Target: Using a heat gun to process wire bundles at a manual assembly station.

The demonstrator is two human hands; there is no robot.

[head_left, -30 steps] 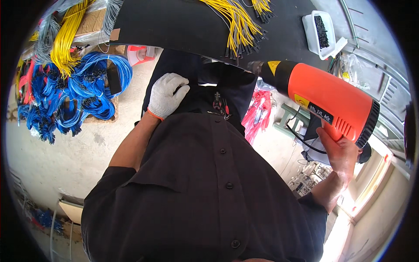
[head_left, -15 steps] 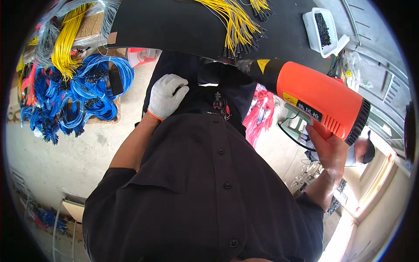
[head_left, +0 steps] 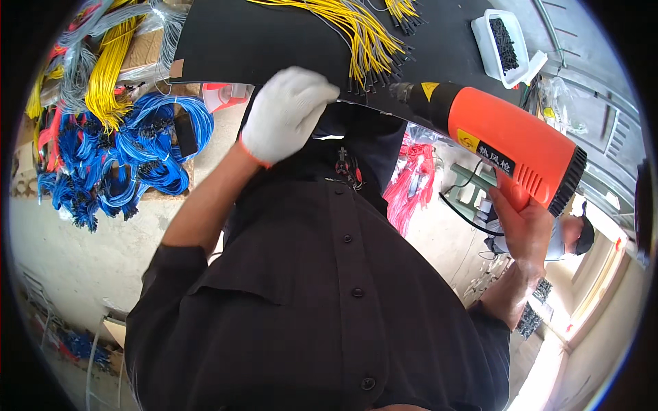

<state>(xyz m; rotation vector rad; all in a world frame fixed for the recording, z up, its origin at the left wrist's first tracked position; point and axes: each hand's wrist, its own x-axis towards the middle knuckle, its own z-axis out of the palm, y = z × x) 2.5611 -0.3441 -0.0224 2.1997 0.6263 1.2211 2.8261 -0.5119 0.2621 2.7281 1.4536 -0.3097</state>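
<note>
A: Starting at our fingers: our right hand (head_left: 524,229) is wrapped tight round the grip of the orange heat gun (head_left: 510,147), at about four o'clock from the middle of the view. The gun's black nozzle aims toward ten o'clock, at the near edge of the black table (head_left: 260,41).

B: And our left hand (head_left: 286,113), in the white glove, is curled into a loose fist at twelve o'clock, just short of that edge. We cannot tell whether anything is pinched inside the glove.

A: The yellow wires (head_left: 360,31) fan out on the table just past it, their dark-capped ends close to the nozzle.

B: How would the gun handle, in our judgement?

A: Rigid plastic shell, fairly heavy toward the front, so the pistol grip is the place to hold it. The metal tip is likely hot; we would keep fingers off it. The wires look light and floppy, best pinched near the ends.

B: Containers?

A: A white plastic tray (head_left: 504,44) at one o'clock on the table, holding small black pieces, possibly short tubing. Off at nine o'clock, coils of blue wires (head_left: 137,161) lie heaped on the floor, with more yellow and grey bundles above them. Red wires (head_left: 411,181) hang under the table near three o'clock.
</note>
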